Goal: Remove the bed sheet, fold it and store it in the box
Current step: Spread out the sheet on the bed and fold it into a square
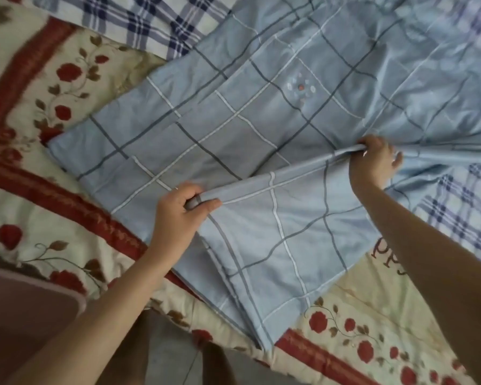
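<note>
The light blue bed sheet (233,112) with a grey and white grid pattern lies spread across the bed, partly folded into layers. My left hand (178,215) grips a raised fold of the sheet near the middle of the view. Farther right, my right hand (375,162) grips the same raised fold. Between the two hands the fold is lifted off the flat layer below, and a flap of the sheet hangs down toward me over the bed edge. No box is in view.
Under the sheet lies a cream bed cover (53,87) with red roses and dark red bands. White cloth with a dark blue check (139,20) shows at the top and at the right. A pinkish object (25,309) sits at the lower left, beside grey floor (167,354).
</note>
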Available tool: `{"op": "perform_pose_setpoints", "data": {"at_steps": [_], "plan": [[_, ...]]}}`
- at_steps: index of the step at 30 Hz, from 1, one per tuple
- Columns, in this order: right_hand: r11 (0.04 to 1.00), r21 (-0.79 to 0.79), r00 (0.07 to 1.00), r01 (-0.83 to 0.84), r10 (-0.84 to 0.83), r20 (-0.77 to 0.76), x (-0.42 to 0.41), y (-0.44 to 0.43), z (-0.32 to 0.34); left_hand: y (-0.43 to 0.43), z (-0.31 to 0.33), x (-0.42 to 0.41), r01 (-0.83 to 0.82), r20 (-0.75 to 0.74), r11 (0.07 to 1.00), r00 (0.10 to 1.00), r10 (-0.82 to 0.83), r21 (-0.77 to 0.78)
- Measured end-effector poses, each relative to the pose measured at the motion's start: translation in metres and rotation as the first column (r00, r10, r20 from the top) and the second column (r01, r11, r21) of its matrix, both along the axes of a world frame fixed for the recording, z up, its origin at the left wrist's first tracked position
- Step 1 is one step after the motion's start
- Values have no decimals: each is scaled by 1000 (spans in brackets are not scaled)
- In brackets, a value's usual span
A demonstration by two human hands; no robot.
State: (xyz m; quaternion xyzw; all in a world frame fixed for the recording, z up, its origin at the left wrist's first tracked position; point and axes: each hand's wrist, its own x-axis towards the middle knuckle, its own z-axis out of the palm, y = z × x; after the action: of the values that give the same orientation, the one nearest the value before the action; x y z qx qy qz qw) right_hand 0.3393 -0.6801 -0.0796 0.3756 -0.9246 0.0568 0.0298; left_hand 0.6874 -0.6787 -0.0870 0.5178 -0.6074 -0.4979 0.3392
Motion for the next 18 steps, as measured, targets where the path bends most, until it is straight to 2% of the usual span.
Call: {"op": "perform_pose_setpoints", "data": {"at_steps": [3,6,9,11,13,15,17,18], "plan": [[945,-250,967,-210,238,89,24,-55,36,-16,24,26,-200,-114,967,969,219,159],[849,-279,860,-448,494,123,66,-133,45,-48,23,76,-344,-90,922,927,364,176],[737,-150,730,-659,675,107,128,-210,22,-82,-4,136,-472,-50,859,870,490,195],[697,-23,691,-716,713,117,163,-248,-4,-106,-34,164,-522,-17,834,846,534,180],[708,144,722,-691,683,107,191,-278,-39,-130,-69,186,-535,67,836,845,531,121],[749,301,799,-590,595,85,213,-296,-70,-148,-103,200,-495,192,868,855,481,30],[760,339,829,-555,539,149,224,-300,-85,-155,-123,202,-454,264,889,852,452,-55],[726,318,791,-610,579,196,232,-301,-96,-156,-131,207,-458,278,885,843,461,-78]]}}
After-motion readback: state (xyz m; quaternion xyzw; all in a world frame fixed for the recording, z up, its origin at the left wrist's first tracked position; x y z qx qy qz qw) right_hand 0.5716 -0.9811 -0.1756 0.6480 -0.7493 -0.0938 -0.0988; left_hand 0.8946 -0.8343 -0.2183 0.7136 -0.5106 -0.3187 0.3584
